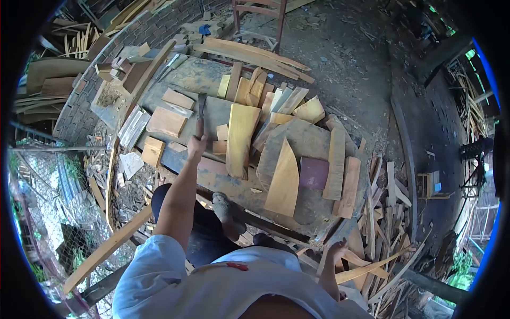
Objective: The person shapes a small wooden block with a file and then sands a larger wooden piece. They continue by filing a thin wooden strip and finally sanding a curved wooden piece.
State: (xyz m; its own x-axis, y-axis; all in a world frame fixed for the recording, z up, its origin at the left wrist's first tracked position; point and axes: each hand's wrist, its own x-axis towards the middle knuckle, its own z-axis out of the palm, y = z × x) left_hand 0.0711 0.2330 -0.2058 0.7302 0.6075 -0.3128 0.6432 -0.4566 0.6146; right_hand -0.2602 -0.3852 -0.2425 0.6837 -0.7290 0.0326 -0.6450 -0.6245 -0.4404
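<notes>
My left hand (pixel 197 144) reaches out over the low work table (pixel 212 183), its fingers wrapped round a wooden-handled tool with a flat dark blade (pixel 201 109). The blade points away from me. Beside it on the left lies a square wood block (pixel 167 122); to its right stretches a long yellowish board (pixel 242 139). My right hand (pixel 334 249) is low by the table's near right corner, fingers loosely apart and nothing seen in them. Closest to it on the table are a pointed wood piece (pixel 283 183) and a reddish-brown board (pixel 348 187).
A purple-brown square piece (pixel 314 173) rests on the table's right part. Long planks (pixel 252 56) lie along the far edge. Scrap strips (pixel 390 212) heap up at the right. A wooden chair (pixel 260 18) stands beyond, and a long beam (pixel 106 250) slants at lower left.
</notes>
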